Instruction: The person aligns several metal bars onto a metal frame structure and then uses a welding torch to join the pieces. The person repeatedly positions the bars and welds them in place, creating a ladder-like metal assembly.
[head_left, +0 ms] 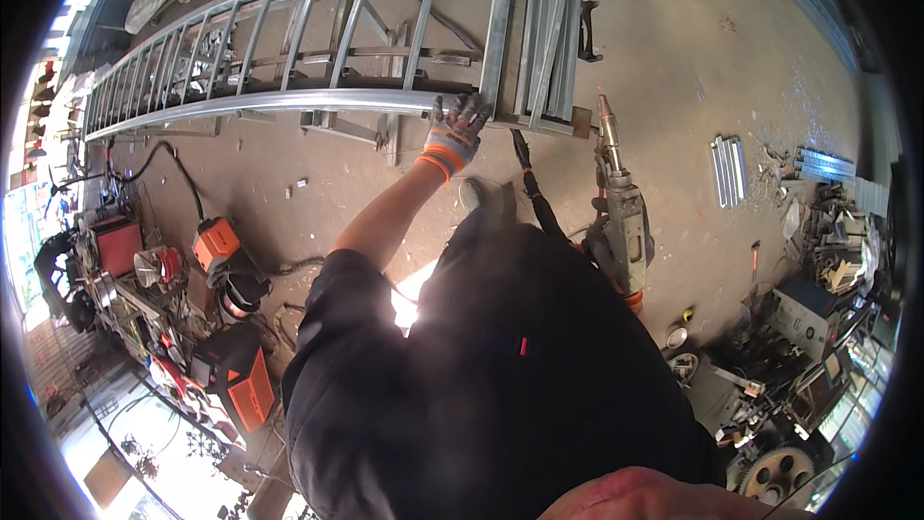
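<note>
A long ladder-like metal frame (289,101) with many crossbars reaches from the upper left to the top middle, resting on supports. My left hand (454,130), in a grey glove with an orange cuff, lies on its near rail close to the right end corner, fingers spread. In my right hand (599,241), in a dark glove, is a welding gun (628,221). Its copper-coloured nozzle points away from me, to the right of the frame's end and apart from it. Part of the right hand is hidden behind the gun body. Beside the corner lie several metal strips (547,48).
Orange-and-black machines (252,390) and a hose stand at left. On the floor at right lie bundled metal profiles (729,171). A grey box-shaped machine (807,316), scrap and a large gear wheel (775,474) crowd the right side. A dark cable (539,197) runs near my legs.
</note>
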The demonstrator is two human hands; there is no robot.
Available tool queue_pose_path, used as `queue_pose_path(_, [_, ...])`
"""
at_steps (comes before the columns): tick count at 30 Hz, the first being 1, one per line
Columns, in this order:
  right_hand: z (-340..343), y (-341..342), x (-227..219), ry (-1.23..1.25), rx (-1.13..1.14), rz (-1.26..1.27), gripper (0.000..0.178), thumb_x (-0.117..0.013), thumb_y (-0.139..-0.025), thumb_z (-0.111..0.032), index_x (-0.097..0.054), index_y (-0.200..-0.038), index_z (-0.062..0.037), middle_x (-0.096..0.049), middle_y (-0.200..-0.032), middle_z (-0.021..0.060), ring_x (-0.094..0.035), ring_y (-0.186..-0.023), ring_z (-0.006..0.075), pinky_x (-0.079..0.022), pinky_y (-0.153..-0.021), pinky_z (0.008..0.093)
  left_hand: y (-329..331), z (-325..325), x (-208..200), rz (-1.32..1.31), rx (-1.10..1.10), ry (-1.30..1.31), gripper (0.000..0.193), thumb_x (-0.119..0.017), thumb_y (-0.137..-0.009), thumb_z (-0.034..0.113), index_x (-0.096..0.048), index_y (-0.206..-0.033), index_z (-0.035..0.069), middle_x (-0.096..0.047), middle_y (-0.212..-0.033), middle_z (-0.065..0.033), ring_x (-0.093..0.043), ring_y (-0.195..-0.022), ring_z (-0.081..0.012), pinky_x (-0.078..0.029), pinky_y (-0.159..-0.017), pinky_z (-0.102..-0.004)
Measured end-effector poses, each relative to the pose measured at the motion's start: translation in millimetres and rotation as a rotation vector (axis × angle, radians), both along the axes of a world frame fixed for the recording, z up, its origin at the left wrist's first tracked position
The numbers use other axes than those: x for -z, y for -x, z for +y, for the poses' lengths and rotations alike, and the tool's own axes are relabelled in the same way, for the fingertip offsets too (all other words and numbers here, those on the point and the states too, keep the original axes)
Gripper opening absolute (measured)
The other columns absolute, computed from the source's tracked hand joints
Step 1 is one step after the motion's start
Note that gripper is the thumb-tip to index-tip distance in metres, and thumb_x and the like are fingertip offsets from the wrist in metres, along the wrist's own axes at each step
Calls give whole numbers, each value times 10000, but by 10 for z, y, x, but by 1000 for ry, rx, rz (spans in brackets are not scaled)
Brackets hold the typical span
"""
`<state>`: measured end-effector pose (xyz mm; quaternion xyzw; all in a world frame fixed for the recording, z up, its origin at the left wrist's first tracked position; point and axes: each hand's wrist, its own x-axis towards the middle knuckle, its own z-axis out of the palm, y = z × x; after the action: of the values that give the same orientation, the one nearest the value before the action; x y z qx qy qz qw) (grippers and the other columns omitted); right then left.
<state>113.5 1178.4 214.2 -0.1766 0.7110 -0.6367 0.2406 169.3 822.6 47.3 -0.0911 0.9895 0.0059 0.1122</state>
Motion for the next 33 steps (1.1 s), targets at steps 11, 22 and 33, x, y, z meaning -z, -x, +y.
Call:
queue_pose_path(11, [225,-640,111,-208,110,338,486,-719,-793,72,-634,-1270,28,-729,-982,90,-688,-737,124,-581,-659,280,233,-141,-238,-186,37,-13,880,-641,-963,403,-202,-1696,188,-171,-1762,-124,-183,-1610,-404,-197,-1282,-592])
queue_pose_path(22, [-173,-843,-692,-168,385,-79,154,-756,-915,-132,-709,-1028,-38,-720,-956,57,-681,-818,201,-552,-719,347,-313,210,-89,-133,459,-792,528,-672,-940,292,-621,-1405,48,-704,-1225,-180,-647,-1159,-371,-490,-1049,-473])
queue_pose_path(33, [-1090,259,-2654,-620,566,385,357,-578,-939,-98,-594,-1271,33,-595,-1227,255,-602,-870,202,-528,-826,342,-60,1479,-612,454,1219,-1564,214,-665,-921,309,-681,-937,96,-719,-773,-117,-720,-740,-349,-577,-666,-449])
